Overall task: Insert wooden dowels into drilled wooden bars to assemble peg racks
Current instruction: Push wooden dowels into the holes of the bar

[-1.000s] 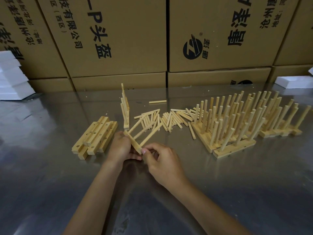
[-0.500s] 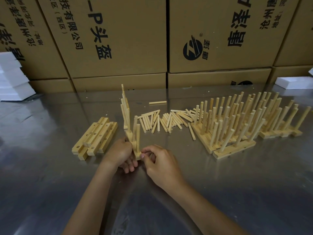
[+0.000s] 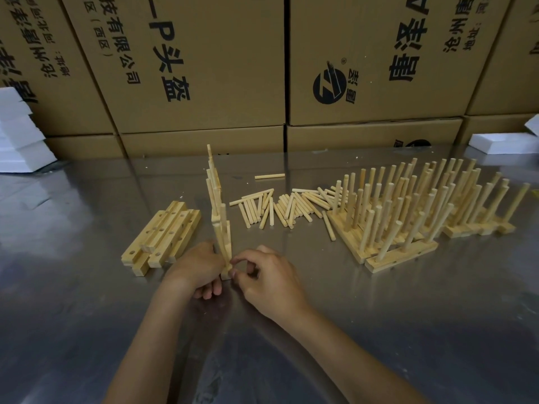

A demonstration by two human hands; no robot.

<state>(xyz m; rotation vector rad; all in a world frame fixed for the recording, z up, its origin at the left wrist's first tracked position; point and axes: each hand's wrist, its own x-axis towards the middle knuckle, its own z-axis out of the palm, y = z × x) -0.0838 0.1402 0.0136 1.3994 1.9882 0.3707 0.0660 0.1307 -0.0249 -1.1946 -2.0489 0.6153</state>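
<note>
- The pale drilled wooden bar with its round pegs standing upright (image 3: 223,243) sits just short of the middle of the shiny grey metal table (image 3: 87,316), running away from you towards 12 o'clock.
- Your left hand (image 3: 201,265) holds that bar from 9 o'clock, its grip curled against the bar's side with the fingertips tucked underneath.
- Your right hand (image 3: 267,279) comes in from 3 o'clock; its grip is narrow, thumb and forefinger pinching the bar's near end at the foot of the nearest peg.
- At 12 o'clock, directly behind it, a second pegged bar (image 3: 214,193) stands in line.
- At 10 o'clock lies a small stack of bare drilled bars (image 3: 163,234), holes facing up.
- At 1 o'clock is a loose heap of short round dowels (image 3: 280,207), with one stray dowel (image 3: 269,176) farther back.
- At 2 o'clock stand the finished peg racks (image 3: 408,217), packed close together.
- Brown printed cardboard cartons (image 3: 189,68) wall the far edge, with white foam blocks (image 3: 20,135) at 10 o'clock and another (image 3: 501,142) at 2 o'clock.
</note>
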